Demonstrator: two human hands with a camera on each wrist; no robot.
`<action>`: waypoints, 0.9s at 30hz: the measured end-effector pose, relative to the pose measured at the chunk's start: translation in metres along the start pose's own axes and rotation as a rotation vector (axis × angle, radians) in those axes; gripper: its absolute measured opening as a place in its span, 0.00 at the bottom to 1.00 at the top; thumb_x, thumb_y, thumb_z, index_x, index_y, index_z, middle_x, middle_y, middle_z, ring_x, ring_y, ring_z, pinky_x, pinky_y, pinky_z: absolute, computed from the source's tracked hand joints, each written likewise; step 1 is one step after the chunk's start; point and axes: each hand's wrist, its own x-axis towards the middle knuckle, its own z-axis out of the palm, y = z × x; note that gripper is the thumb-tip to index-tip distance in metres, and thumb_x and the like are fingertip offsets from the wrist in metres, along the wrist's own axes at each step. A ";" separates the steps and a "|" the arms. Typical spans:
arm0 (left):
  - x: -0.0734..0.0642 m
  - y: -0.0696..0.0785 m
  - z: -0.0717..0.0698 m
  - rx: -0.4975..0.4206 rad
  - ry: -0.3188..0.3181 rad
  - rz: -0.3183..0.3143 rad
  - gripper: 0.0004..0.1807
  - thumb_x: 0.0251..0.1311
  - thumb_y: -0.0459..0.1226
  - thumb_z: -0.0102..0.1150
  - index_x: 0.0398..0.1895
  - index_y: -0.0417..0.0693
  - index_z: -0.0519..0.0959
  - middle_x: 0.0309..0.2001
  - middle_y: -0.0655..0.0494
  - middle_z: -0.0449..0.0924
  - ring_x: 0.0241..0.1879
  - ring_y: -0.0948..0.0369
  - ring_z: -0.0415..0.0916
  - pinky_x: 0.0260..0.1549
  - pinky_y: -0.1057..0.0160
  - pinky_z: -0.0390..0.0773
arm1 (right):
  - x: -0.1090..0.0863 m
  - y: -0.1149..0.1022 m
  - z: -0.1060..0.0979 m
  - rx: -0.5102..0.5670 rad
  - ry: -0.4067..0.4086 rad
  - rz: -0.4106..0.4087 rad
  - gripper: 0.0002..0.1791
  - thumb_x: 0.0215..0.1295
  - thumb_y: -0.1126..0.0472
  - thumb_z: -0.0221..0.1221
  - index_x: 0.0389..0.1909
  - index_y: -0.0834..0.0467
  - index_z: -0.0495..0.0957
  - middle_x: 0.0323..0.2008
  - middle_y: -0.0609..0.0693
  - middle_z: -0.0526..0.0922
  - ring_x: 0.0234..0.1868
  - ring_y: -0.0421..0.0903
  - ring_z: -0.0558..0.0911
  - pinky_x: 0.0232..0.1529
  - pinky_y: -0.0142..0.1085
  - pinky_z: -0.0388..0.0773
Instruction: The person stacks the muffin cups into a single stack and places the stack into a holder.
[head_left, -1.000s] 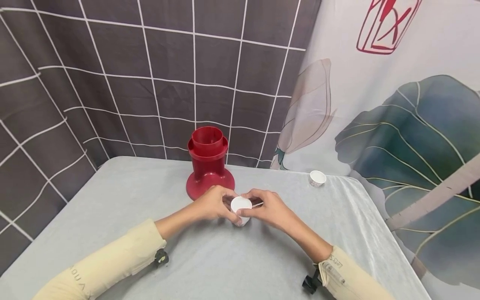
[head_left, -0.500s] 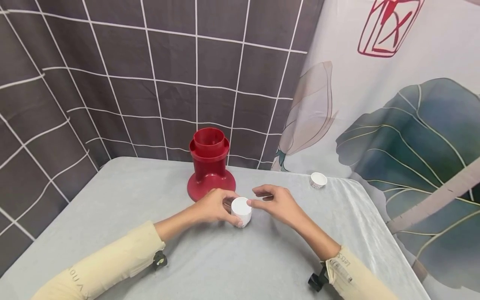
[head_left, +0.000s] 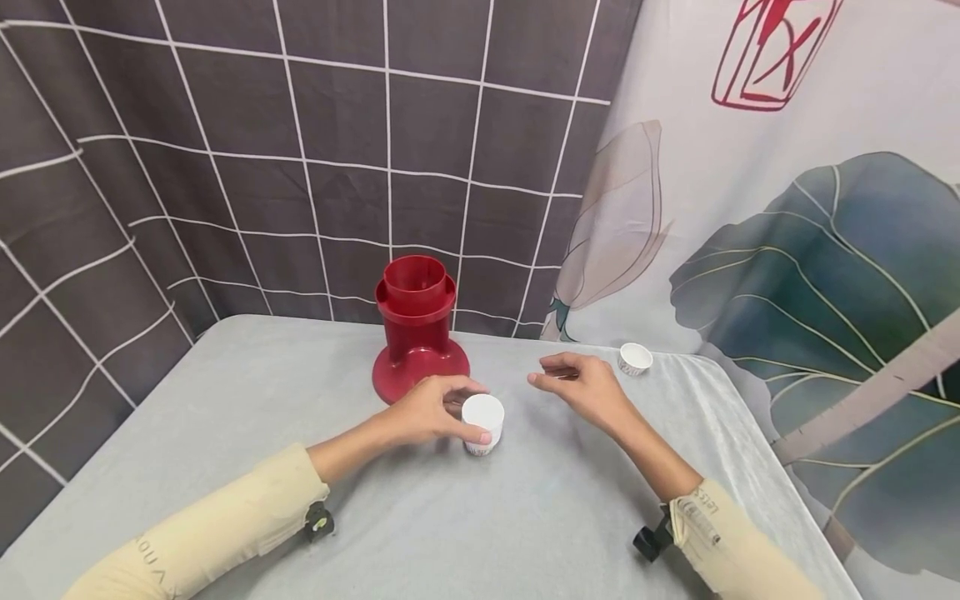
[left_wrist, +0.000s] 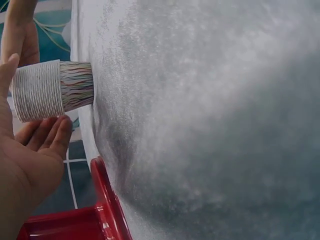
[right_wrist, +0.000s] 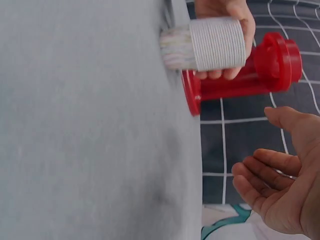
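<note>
A stack of white paper cups (head_left: 482, 421) stands upright on the cloth-covered table; its ribbed nested rims and the printed lower part show in the left wrist view. My left hand (head_left: 435, 410) holds the stack from the left, thumb in front and fingers behind. To the right of it, my right hand (head_left: 588, 390) is in the air above the table, apart from the stack. Its fingers are loosely bent with nothing between them, as the right wrist view shows. Just behind my left hand stands a red plastic holder (head_left: 416, 333) with a round open top and a wide base.
A single white paper cup (head_left: 635, 358) sits at the table's back right edge. The table (head_left: 480, 533) has a pale grey cloth. Behind it hang a dark gridded curtain (head_left: 337, 117) and a leaf-patterned curtain (head_left: 825, 250).
My right hand has let go of the stack and moved right, toward the single cup. My left hand stays at the stack, its thumb shifted slightly. The red holder has not moved.
</note>
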 end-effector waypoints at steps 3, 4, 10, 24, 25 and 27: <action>0.000 0.000 0.000 -0.030 -0.006 0.022 0.37 0.61 0.46 0.86 0.74 0.52 0.84 0.67 0.53 0.88 0.67 0.51 0.88 0.66 0.50 0.89 | 0.003 0.007 -0.004 0.002 0.020 0.014 0.30 0.74 0.43 0.73 0.63 0.62 0.89 0.58 0.58 0.95 0.59 0.54 0.93 0.59 0.45 0.89; 0.000 0.000 0.001 -0.043 -0.010 0.030 0.37 0.61 0.45 0.86 0.73 0.51 0.84 0.67 0.52 0.89 0.66 0.51 0.89 0.66 0.51 0.89 | 0.004 0.009 -0.005 0.003 0.026 0.018 0.30 0.74 0.43 0.73 0.63 0.62 0.89 0.58 0.58 0.94 0.59 0.54 0.93 0.59 0.45 0.89; 0.000 0.002 0.002 -0.097 -0.001 0.043 0.32 0.59 0.41 0.87 0.67 0.50 0.88 0.59 0.53 0.93 0.56 0.57 0.92 0.59 0.58 0.92 | 0.009 0.019 -0.013 -0.005 0.061 0.025 0.30 0.75 0.44 0.72 0.64 0.64 0.88 0.60 0.61 0.93 0.61 0.58 0.93 0.64 0.52 0.88; 0.001 0.004 0.001 -0.057 0.019 0.006 0.29 0.56 0.41 0.88 0.63 0.51 0.91 0.54 0.55 0.94 0.54 0.57 0.92 0.58 0.56 0.92 | 0.013 0.029 -0.029 -0.051 0.132 0.048 0.31 0.75 0.41 0.71 0.65 0.61 0.88 0.59 0.60 0.94 0.62 0.58 0.93 0.61 0.47 0.88; 0.001 0.004 0.001 -0.056 0.020 0.006 0.29 0.56 0.41 0.88 0.62 0.51 0.91 0.54 0.55 0.94 0.54 0.57 0.92 0.58 0.56 0.92 | 0.013 0.031 -0.031 -0.053 0.139 0.047 0.31 0.76 0.41 0.71 0.65 0.61 0.88 0.59 0.60 0.94 0.62 0.59 0.93 0.61 0.47 0.88; 0.002 0.004 0.002 -0.060 0.020 0.006 0.29 0.56 0.40 0.89 0.62 0.50 0.91 0.54 0.55 0.94 0.54 0.57 0.92 0.58 0.56 0.92 | 0.014 0.033 -0.035 -0.059 0.153 0.047 0.32 0.76 0.41 0.70 0.66 0.61 0.87 0.60 0.61 0.93 0.62 0.60 0.92 0.61 0.47 0.88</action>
